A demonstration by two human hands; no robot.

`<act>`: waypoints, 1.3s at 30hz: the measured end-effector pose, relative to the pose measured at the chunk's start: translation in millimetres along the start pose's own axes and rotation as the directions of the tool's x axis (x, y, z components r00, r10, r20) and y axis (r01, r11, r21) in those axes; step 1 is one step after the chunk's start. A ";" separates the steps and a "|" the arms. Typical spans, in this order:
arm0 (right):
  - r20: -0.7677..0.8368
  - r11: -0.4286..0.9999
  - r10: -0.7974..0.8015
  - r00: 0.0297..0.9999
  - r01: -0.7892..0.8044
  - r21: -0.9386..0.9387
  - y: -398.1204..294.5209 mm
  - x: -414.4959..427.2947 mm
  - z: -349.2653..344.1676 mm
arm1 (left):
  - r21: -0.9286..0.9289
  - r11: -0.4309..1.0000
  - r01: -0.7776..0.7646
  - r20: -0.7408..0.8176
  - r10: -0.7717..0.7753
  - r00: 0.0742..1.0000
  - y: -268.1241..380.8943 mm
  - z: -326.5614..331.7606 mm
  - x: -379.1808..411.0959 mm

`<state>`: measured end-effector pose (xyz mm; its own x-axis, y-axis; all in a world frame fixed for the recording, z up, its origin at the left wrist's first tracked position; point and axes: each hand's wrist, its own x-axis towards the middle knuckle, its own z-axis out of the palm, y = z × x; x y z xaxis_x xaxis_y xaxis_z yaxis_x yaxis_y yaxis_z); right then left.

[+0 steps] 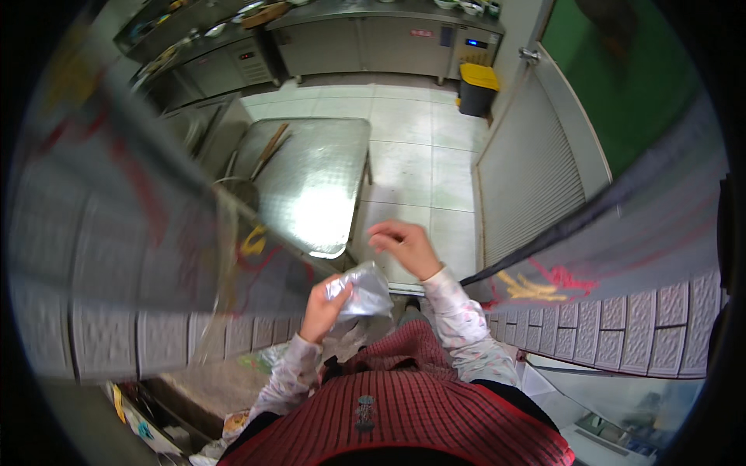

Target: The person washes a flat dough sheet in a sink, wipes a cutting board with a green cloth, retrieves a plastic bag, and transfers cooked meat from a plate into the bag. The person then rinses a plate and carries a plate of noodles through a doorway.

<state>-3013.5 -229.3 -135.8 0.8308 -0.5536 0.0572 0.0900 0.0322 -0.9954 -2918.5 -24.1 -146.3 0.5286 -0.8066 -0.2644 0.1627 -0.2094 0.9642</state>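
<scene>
My left hand (325, 306) grips a shiny, see-through plastic packet (366, 291) between the thumb and fingers. It looks thin and crumpled, and its contents cannot be made out. Slightly higher and to the right is my right hand (408, 247), raised with curled, blurred fingers. A small gap shows between its thumb and forefinger, and nothing is seen in it. Beyond both hands stands a steel-topped table (315, 169) with a bright glare. Long wooden-looking sticks (270, 150) lie along its left side.
Grey door curtains with red and yellow print hang left (175, 250) and right (583, 262). A louvred door (530, 169) stands at right. Beyond the tiled floor (402, 163) are steel counter cabinets (361, 46) and a yellow-lidded bin (479, 87). White brick-patterned walls (618, 332) flank me.
</scene>
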 end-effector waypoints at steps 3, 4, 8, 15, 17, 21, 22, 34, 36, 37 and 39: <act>-0.178 0.999 0.044 0.983 -0.045 -0.002 4.2 39.5 -102.7 | -0.046 0.999 -0.019 -0.020 0.018 1.000 28.8 28.1 107.7; -0.248 0.996 0.066 0.967 -0.078 -0.041 -3.9 52.0 -133.4 | 0.028 0.997 -0.070 -0.035 0.071 0.997 43.5 39.0 140.4; -0.257 0.975 0.127 0.958 -0.169 -0.147 -31.9 86.1 -220.8 | -0.005 0.987 -0.158 -0.131 0.156 0.979 98.2 89.9 233.4; -0.137 0.966 -0.167 0.977 0.134 -0.219 -23.7 218.0 -242.8 | 0.107 0.957 -0.270 -0.208 0.287 0.935 132.5 135.2 371.4; -0.143 0.939 -0.209 0.967 0.158 -0.304 -21.0 264.5 -259.8 | 0.155 0.948 -0.277 -0.181 0.303 0.936 135.3 139.2 420.3; -0.187 0.958 -0.106 0.977 0.050 -0.283 -1.6 352.5 -296.1 | 0.176 0.946 -0.272 -0.118 0.295 0.948 142.2 142.6 517.0; -0.212 0.955 -0.041 0.976 -0.025 -0.297 -2.5 376.2 -307.5 | 0.190 0.936 -0.296 -0.139 0.324 0.936 143.4 141.7 549.6; -0.341 0.978 -0.110 0.934 0.041 -0.204 48.0 611.6 -404.4 | 0.345 0.820 -0.456 0.029 0.476 0.879 213.7 172.0 792.2; -0.275 0.933 -0.170 0.946 0.065 -0.353 55.1 656.6 -408.3 | 0.181 0.903 -0.391 -0.025 0.401 0.916 205.5 169.1 840.6; -0.234 0.903 -0.196 0.952 0.082 -0.421 56.3 681.0 -409.4 | 0.096 0.931 -0.354 -0.052 0.359 0.932 204.0 165.7 863.7; -0.145 0.935 -0.143 0.979 0.085 -0.344 61.8 733.4 -416.6 | 0.049 0.952 -0.303 -0.135 0.307 0.942 200.4 151.5 909.1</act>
<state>-2627.5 -980.0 -187.2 0.7211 -0.6671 0.1869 -0.0339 -0.3034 -0.9523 -2531.5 -883.1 -190.3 0.6601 -0.7498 0.0443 -0.0466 0.0180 0.9988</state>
